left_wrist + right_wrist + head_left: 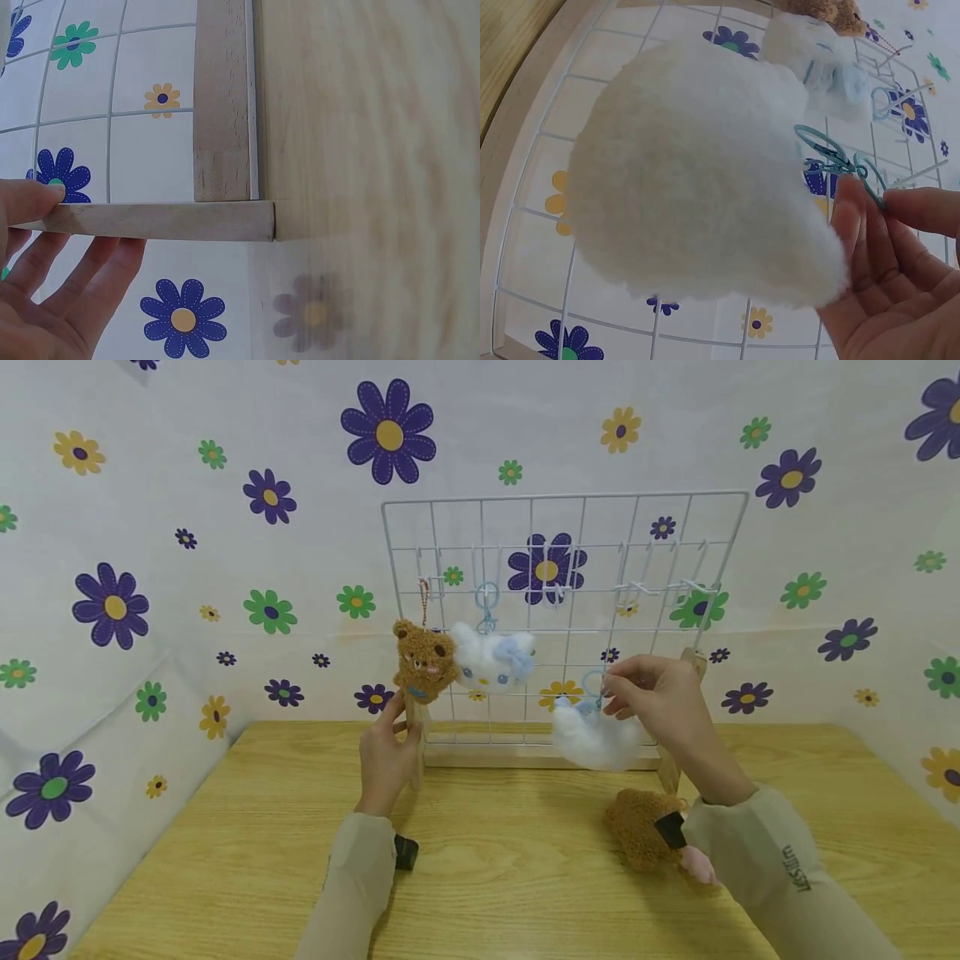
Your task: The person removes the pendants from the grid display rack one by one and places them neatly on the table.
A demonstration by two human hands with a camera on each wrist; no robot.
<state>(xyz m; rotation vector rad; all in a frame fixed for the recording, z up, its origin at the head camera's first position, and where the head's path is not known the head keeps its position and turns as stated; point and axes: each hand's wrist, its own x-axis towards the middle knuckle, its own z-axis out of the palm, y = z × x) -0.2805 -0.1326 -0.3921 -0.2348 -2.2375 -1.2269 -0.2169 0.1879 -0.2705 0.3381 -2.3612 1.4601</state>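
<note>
My right hand (660, 697) pinches the blue ring of a white plush keychain (596, 739), which hangs in front of the lower right of a white wire grid rack (531, 629). The right wrist view shows the plush's furry white side (682, 172), with thumb and fingertips on the blue ring and clasp. At the rack's left end, my left hand (386, 756) grips the wooden side post (165, 221), thumb on one face and fingers on the other. Just above that hand hangs a brown bear plush (425, 664). Beside it a white plush with a blue bow (491, 662) hangs by its ring.
Several white hooks (637, 587) stick out along the grid's upper part. On the wooden table (495, 877), a brown plush (637, 831) and a pink plush piece (699, 865) lie under my right forearm, partly hidden. A flower-patterned cloth (300, 427) stands behind.
</note>
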